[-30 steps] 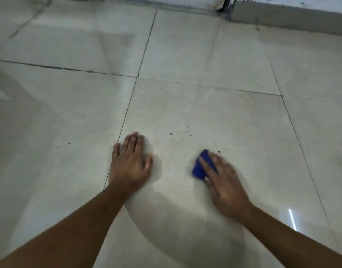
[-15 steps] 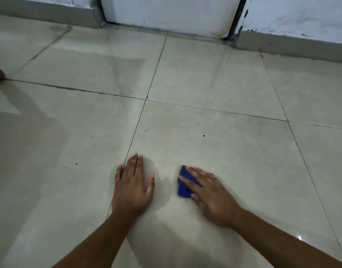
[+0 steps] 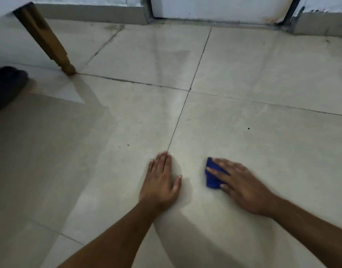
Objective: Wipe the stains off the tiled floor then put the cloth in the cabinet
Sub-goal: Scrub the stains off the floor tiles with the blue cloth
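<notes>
A small blue cloth (image 3: 211, 175) lies on the pale tiled floor (image 3: 263, 151), partly covered by my right hand (image 3: 237, 185), whose straight fingers press down on it. To its left my left hand (image 3: 160, 181) rests flat on the tile beside a grout line, fingers straight. Small dark specks (image 3: 248, 128) dot the tile beyond the cloth, and another speck (image 3: 128, 145) lies on the tile to the left. No cabinet is in view.
A wooden furniture leg (image 3: 50, 43) stands at the upper left, with a dark slipper (image 3: 6, 86) at the left edge. A white door (image 3: 218, 8) and grey skirting run along the far wall.
My view has tilted up and turned left, bringing the wooden leg and slipper into sight. My right hand has slid the cloth toward my left hand. The left hand stays planted.
</notes>
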